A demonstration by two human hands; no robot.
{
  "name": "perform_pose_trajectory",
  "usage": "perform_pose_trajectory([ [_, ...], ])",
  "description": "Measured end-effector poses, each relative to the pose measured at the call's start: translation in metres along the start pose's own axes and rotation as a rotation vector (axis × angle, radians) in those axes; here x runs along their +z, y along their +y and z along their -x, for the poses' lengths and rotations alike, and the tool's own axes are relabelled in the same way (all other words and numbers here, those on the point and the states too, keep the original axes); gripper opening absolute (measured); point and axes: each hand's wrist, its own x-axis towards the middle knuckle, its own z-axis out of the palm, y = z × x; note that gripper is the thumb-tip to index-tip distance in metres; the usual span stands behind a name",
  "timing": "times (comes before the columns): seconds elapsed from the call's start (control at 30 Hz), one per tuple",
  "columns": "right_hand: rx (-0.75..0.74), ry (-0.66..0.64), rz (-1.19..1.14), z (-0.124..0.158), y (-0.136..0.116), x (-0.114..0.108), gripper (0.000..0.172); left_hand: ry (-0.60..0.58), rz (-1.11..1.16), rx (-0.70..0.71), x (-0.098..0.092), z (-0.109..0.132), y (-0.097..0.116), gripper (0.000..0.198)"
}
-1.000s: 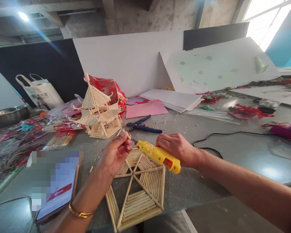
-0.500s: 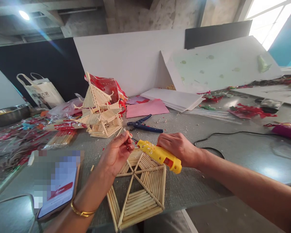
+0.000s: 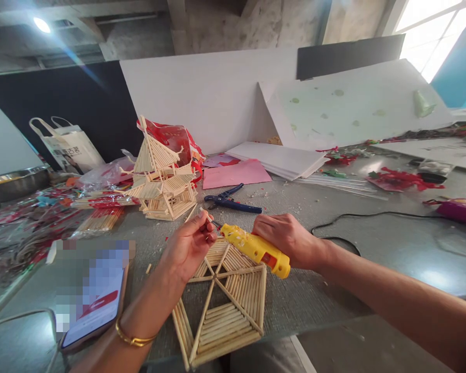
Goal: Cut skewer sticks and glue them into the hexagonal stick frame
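Observation:
Between thumb and fingers, my left hand (image 3: 190, 243) pinches a short wooden stick (image 3: 204, 213). My right hand (image 3: 281, 238) is wrapped round a yellow glue gun (image 3: 254, 247), whose metal nozzle points left at the stick; whether they touch I cannot tell. Below both hands lies a hexagonal frame of wooden sticks (image 3: 227, 329). Some of its triangular sections are filled with rows of sticks, and others are open or partly filled. My left hand and the glue gun hide part of its far side.
Behind my left hand stands a stick-built pagoda model (image 3: 163, 176). Blue-handled pliers (image 3: 233, 203) lie beyond the glue gun, near pink paper (image 3: 236, 174). A phone (image 3: 97, 300) rests at the left, close to bagged sticks (image 3: 101, 220). A black cable (image 3: 345, 215) crosses the right side.
Both hands keep nearly the same pose, with the stick still at the nozzle. The whole view has shifted very slightly.

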Motion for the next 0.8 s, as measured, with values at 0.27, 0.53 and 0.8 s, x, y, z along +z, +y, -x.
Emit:
perform_pose_trajectory([
  [0.27, 0.133, -0.025, 0.183, 0.006, 0.017, 0.005, 0.019, -0.032, -0.023, -0.006, -0.003, 0.003, 0.003, 0.014],
  [0.53, 0.644, -0.021, 0.414, 0.027, 0.086, 0.004, 0.042, -0.265, -0.931, -0.094, -0.003, 0.023, 0.021, 0.014],
  [0.8, 0.573, -0.066, 0.278, 0.022, 0.077, 0.01, 0.041, -0.223, -1.03, -0.089, -0.004, 0.028, 0.017, 0.014],
])
